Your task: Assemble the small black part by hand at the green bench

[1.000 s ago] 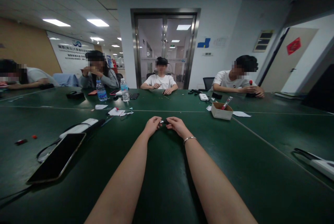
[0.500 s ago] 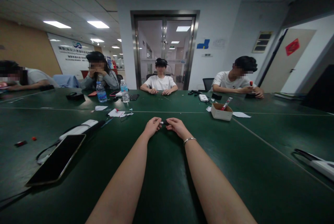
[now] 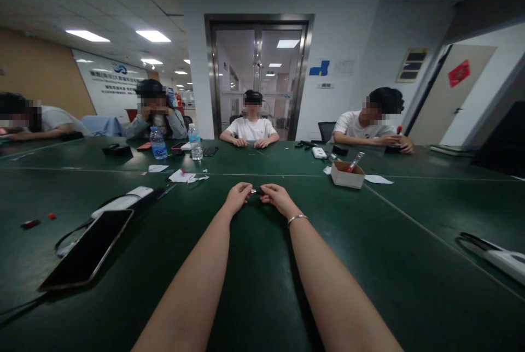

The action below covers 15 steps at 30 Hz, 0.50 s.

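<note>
In front of me, just above the green table (image 3: 254, 264), my two hands are close together with a small black-and-silver piece (image 3: 257, 192) between them. It looks like a USB stick, but it is too small to be sure. My left hand (image 3: 238, 198) pinches its silver end between thumb and fingertips. The black end is in the pinched fingers of my right hand (image 3: 277, 199), whose wrist wears a silver bracelet (image 3: 297, 221). My fingertips hide part of the piece at both ends.
A phone (image 3: 88, 251) and a white device (image 3: 123, 201) with a black strap lie at left. Ahead are paper scraps (image 3: 182, 176), water bottles (image 3: 158, 144) and a small box (image 3: 348, 175) holding a tube. Several people sit around the table. Another white device (image 3: 500, 258) is at right.
The camera view has shifted very slightly. Both hands keep their pinch on the small piece in nearly the same place.
</note>
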Tool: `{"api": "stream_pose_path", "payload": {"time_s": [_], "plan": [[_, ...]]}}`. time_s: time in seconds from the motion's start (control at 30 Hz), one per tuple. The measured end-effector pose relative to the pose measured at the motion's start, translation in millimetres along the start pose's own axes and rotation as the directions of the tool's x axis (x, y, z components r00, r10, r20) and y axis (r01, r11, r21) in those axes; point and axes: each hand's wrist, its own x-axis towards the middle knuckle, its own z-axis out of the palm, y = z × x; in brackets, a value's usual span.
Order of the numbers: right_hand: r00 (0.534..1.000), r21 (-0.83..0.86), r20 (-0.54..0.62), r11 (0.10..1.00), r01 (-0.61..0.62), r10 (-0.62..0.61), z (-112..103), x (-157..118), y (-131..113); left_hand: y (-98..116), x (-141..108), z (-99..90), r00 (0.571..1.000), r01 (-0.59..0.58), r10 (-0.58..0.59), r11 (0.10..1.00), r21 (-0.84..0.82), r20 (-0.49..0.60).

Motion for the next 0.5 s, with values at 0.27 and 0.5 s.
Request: {"api": "stream_pose_path", "payload": {"time_s": [0.27,0.5], "plan": [[1.0,-0.008,-0.001,1.0,-0.002,0.002,-0.9,1.9,1.6,-6.4,1.6,-4.4,0.999,-0.036,0.036,0.997,-0.068,0.007],[1.0,0.001,0.007,1.0,-0.004,0.004,-1.8,2.2,2.1,-9.9,5.2,-5.2,0.998,-0.051,0.053,0.993,-0.108,0.017]]}}
